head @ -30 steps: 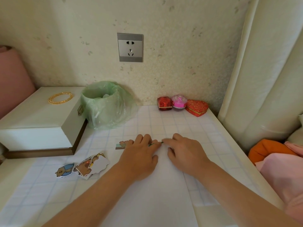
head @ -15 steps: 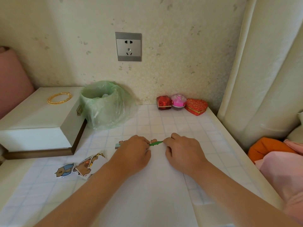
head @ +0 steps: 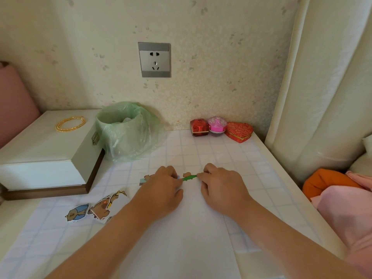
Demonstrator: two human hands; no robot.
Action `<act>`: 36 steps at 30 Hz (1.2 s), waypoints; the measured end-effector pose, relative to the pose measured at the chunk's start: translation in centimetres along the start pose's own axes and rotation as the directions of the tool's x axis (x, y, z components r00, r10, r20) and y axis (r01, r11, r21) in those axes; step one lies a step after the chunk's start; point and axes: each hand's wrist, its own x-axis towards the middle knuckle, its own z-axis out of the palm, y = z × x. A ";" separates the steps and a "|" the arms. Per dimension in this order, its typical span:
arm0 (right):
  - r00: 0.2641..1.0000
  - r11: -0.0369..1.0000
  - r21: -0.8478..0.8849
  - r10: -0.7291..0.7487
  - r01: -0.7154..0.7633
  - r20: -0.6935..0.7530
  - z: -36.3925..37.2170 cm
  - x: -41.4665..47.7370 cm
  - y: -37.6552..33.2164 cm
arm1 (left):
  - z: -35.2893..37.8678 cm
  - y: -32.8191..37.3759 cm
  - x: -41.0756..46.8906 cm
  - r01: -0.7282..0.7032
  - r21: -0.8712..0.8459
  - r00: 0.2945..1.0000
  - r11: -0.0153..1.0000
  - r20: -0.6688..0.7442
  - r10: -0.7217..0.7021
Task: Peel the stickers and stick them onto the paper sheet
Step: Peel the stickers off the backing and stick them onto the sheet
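**Change from a second ago:** the left hand [head: 161, 190], then spread flat over the sticker, now has its fingers curled. A green sticker [head: 189, 178] shows in the gap between the two hands. The right hand [head: 223, 188] has hardly shifted.

**Left hand:** knuckles up, curled fingertips holding the sticker's left end at the far edge of the paper sheet [head: 181, 238].

**Right hand:** fingertips pinching the sticker's right end, at the same far edge.

**Green sticker:** thin, jagged-edged strip with a small brown animal head above it. A brown-and-teal piece shows beyond the left hand; whether it is the same sticker cannot be told.

**Paper sheet:** plain white, lying on a grid-lined mat [head: 231, 158].

**Loose stickers [head: 96, 208]:** cartoon brown animals with white borders, overlapping, just left of the sheet.

**Green-bagged bin [head: 124, 129]:** beyond the sheet's far left corner.

**White box [head: 46, 150]:** well left of the sheet.
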 end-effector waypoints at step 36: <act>0.931 0.903 0.430 -0.168 0.013 0.325 -3.8 5.3 -13.3 | -6.2 -10.6 -9.1 0.231 -0.233 0.969 0.945 -0.026 -0.244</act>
